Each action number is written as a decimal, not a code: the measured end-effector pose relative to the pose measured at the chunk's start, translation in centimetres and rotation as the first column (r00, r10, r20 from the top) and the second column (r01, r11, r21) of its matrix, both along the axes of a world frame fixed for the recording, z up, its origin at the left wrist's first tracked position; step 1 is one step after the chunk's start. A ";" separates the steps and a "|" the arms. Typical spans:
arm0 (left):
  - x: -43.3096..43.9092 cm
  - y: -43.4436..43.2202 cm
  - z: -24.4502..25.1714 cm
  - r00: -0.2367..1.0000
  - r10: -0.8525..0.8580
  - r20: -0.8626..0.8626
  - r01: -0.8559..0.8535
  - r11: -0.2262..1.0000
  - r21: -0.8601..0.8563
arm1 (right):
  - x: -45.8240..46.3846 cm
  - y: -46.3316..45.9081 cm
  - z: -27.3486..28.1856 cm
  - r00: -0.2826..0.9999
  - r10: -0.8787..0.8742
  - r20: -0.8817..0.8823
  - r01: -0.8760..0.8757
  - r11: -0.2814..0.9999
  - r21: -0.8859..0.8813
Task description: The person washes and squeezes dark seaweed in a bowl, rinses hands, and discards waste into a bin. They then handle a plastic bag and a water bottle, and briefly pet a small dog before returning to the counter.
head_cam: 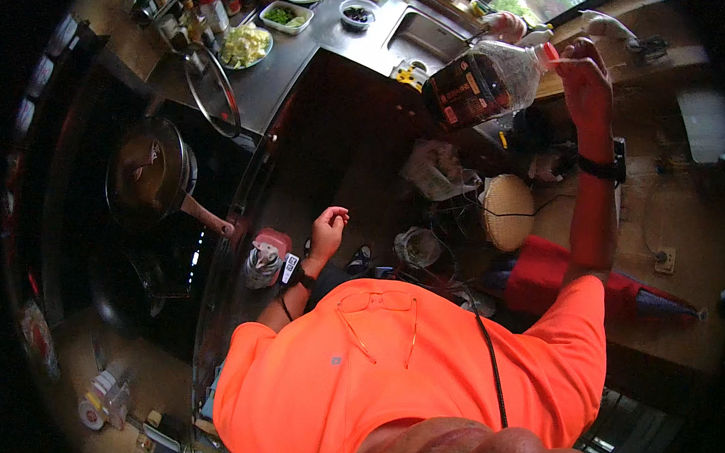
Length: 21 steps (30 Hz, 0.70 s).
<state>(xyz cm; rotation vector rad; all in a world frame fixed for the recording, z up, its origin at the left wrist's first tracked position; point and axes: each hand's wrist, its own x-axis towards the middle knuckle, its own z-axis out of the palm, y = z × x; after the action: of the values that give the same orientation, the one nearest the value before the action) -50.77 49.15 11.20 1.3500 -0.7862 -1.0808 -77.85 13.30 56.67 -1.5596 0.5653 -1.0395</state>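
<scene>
My right hand (588,84) is raised at the upper right and grips a large clear plastic jug (478,84) at its red-capped neck end. The jug lies tilted nearly on its side in the air, its base lower than the neck. Dark liquid fills its lower part, and its label bears writing. My left hand (328,230) hangs in front of my body, relaxed and holding nothing, the thumb apart from the loosely curled fingers. Left of it, a frying pan (143,171) with brown liquid and some pieces of food sits on the black stove, its wooden-looking handle (207,215) pointing towards me.
A glass lid (211,89) stands on edge beside the stove. Along the steel counter are a plate of pale chopped food (246,46), a tray of greens (286,16), a bowl of dark pieces (358,13) and a sink (426,40). A round woven stool (508,212) stands below the jug.
</scene>
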 end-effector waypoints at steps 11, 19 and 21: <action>-0.7 0.2 1.0 0.990 -0.141 0.011 0.141 0.990 -0.028 | -3.9 0.2 4.2 0.976 0.149 0.159 -0.183 0.955 0.232; -1.4 0.8 1.0 0.982 -0.177 -0.061 0.176 0.984 -0.022 | -5.6 1.8 6.6 0.981 0.122 0.153 -0.161 0.949 0.272; -1.5 1.0 1.0 0.982 -0.184 -0.029 0.183 0.983 -0.032 | -5.7 1.4 6.9 0.981 0.127 0.145 -0.157 0.963 0.221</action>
<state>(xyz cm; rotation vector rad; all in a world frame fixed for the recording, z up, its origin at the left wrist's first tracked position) -52.24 50.14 12.20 1.2503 -0.9135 -1.2274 -83.59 14.75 63.54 -1.2977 0.4598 -0.9233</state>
